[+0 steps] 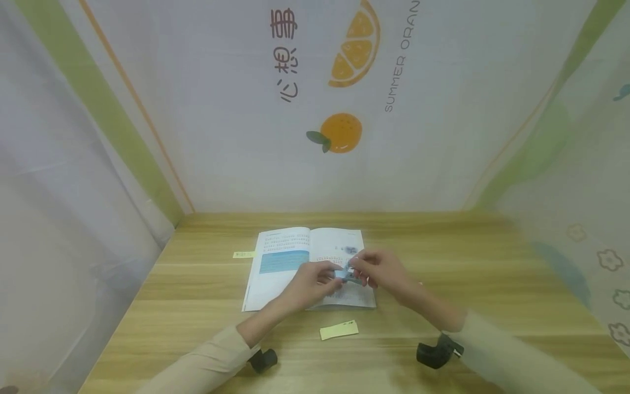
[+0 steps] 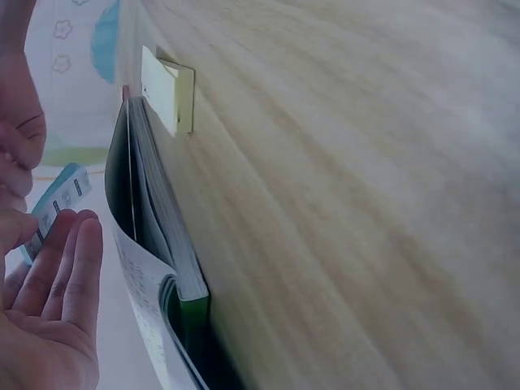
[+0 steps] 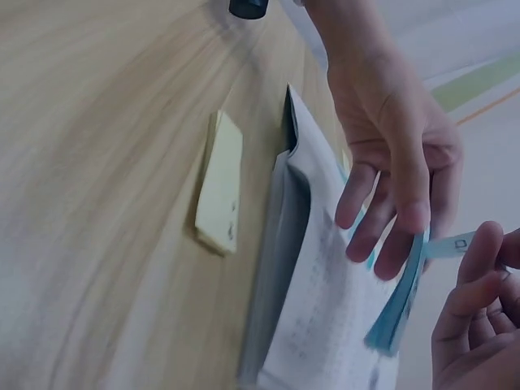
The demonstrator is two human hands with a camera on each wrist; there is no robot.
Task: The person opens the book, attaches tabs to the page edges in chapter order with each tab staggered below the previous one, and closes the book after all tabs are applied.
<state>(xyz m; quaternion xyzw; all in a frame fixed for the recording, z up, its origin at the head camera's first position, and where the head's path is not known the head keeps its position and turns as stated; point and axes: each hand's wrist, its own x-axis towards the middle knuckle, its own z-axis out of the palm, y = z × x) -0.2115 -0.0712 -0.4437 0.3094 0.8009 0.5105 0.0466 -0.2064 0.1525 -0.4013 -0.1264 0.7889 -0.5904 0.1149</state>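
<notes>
A small pad of blue sticky notes (image 1: pixel 350 275) (image 3: pixel 396 315) is held above the right-hand page of an open book (image 1: pixel 283 290). My left hand (image 1: pixel 314 280) (image 3: pixel 398 146) pinches one end of the pad between thumb and fingers. From the right, my right hand (image 1: pixel 380 268) (image 3: pixel 486 305) pinches a pale blue strip (image 3: pixel 447 246) that stands out from the pad. In the left wrist view the printed face of the blue notes (image 2: pixel 65 201) shows between my left hand (image 2: pixel 57 301) and my right hand (image 2: pixel 18 134).
A yellow sticky-note pad (image 1: pixel 339 330) lies on the wooden table (image 1: pixel 197 339) in front of the book. A yellow tab (image 1: pixel 243 254) sticks out from the book's left edge. White printed curtains (image 1: pixel 236 137) stand behind and at both sides.
</notes>
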